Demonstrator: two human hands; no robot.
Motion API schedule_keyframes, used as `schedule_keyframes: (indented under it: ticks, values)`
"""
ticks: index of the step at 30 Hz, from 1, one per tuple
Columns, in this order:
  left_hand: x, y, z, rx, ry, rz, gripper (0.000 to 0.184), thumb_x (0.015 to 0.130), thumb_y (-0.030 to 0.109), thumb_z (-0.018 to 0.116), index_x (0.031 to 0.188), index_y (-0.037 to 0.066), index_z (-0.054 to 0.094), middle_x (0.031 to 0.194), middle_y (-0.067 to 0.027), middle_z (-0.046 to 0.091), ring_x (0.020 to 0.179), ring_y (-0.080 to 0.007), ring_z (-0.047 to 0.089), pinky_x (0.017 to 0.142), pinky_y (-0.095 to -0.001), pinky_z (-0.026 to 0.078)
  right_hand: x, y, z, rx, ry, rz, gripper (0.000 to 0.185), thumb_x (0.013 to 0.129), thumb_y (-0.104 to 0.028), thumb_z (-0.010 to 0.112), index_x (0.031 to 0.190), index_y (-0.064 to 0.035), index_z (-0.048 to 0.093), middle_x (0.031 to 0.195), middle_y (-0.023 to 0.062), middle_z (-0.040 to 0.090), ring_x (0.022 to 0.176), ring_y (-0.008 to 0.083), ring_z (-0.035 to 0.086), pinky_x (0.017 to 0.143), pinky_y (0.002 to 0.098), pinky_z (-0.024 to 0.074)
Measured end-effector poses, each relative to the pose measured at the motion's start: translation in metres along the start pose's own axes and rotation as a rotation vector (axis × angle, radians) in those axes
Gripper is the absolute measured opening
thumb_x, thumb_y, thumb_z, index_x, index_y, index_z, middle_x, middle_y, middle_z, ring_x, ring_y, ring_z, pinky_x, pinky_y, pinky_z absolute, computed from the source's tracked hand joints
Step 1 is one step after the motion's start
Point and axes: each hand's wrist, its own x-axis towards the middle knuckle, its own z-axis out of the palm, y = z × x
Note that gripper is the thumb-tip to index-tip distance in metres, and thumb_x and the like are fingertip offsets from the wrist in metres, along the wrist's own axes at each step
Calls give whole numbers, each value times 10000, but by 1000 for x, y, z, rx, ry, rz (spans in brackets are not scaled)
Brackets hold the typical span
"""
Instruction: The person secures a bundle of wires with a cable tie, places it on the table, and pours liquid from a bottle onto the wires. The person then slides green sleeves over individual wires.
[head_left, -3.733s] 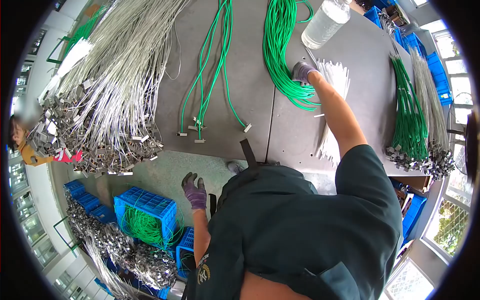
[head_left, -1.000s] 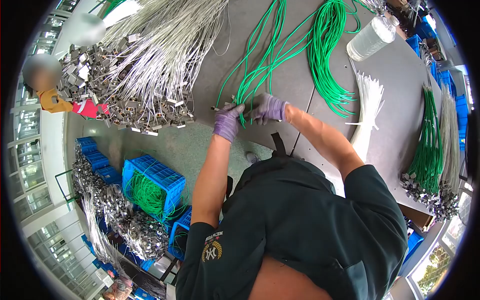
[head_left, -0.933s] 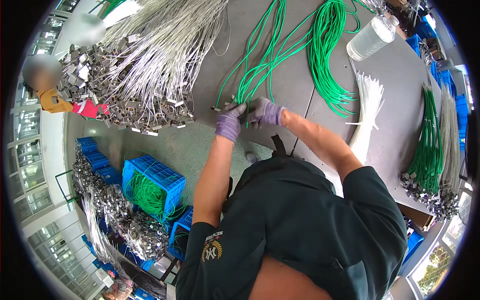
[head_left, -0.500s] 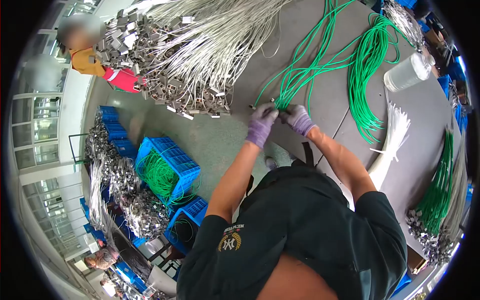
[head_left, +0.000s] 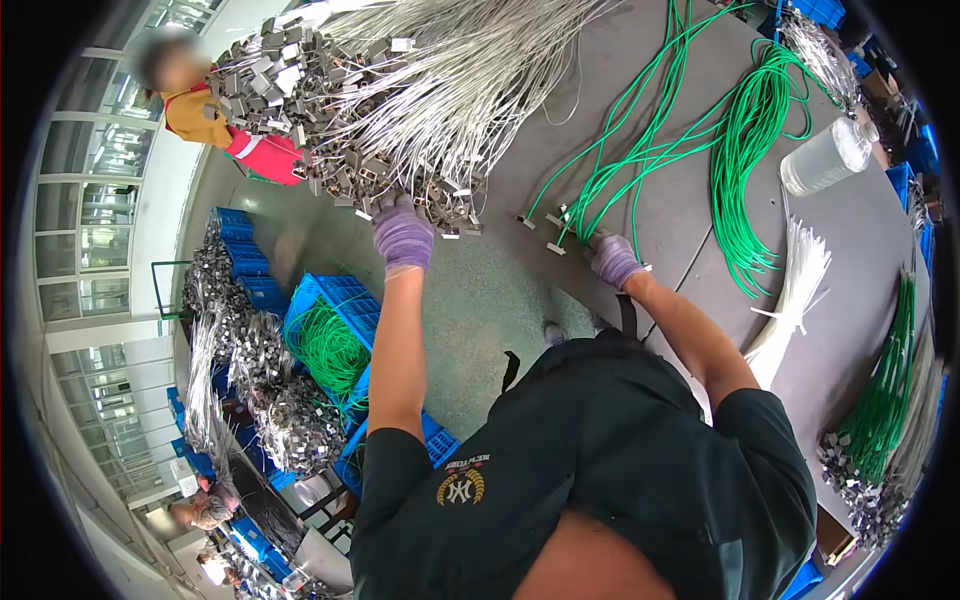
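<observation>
My left hand (head_left: 404, 238), in a purple-grey glove, reaches to the front edge of a pile of small metal-cased connectors (head_left: 345, 160) on white wires. Its fingertips are lost among the connectors, so their grip is hidden. On the grey table, my gloved right hand (head_left: 613, 258) rests beside the near ends of several green wires (head_left: 603, 190). The fingers of that hand are curled together, and what they hold cannot be made out. Small connectors (head_left: 556, 248) tip these wire ends, just left of the right hand.
A bundle of green wires (head_left: 742, 170), a clear plastic bottle (head_left: 828, 158) and white cable ties (head_left: 792, 290) lie to the right on the table. Blue crates (head_left: 345, 300), one with green wire, stand on the floor at left. Another person (head_left: 195, 110) is beyond the connector pile.
My left hand has left the green wire ends and moved left to the connector pile. My right hand stays near the wires, whose connector tips now lie uncovered on the table.
</observation>
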Motion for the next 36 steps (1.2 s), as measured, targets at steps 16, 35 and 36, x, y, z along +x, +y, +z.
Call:
schedule_keyframes:
  ticks: [16, 35, 36]
  values:
    - [27, 3, -98, -836, -438, -143, 183, 712, 177, 651, 796, 16, 628, 655, -95, 624, 554, -162, 591, 496, -298, 482, 29, 38, 19, 178, -119, 168, 189, 797, -105, 585, 946, 1, 631, 818, 156, 657, 672, 226, 644, 604, 327, 513]
    - [-186, -24, -124, -477, -404, 201, 284, 787, 50, 538, 1057, 50, 449, 736, -127, 631, 646, -321, 623, 572, -400, 499, 136, -121, -53, 1639, -185, 326, 233, 877, -178, 577, 1022, 3, 553, 932, 125, 621, 807, 275, 661, 513, 293, 519]
    - [-203, -32, -139, -463, -446, 160, 254, 781, 55, 550, 1022, 57, 469, 741, -130, 629, 674, -344, 622, 584, -415, 500, 148, -119, -49, 1688, -167, 317, 221, 882, -168, 569, 1021, 3, 543, 955, 133, 617, 851, 291, 655, 514, 295, 511]
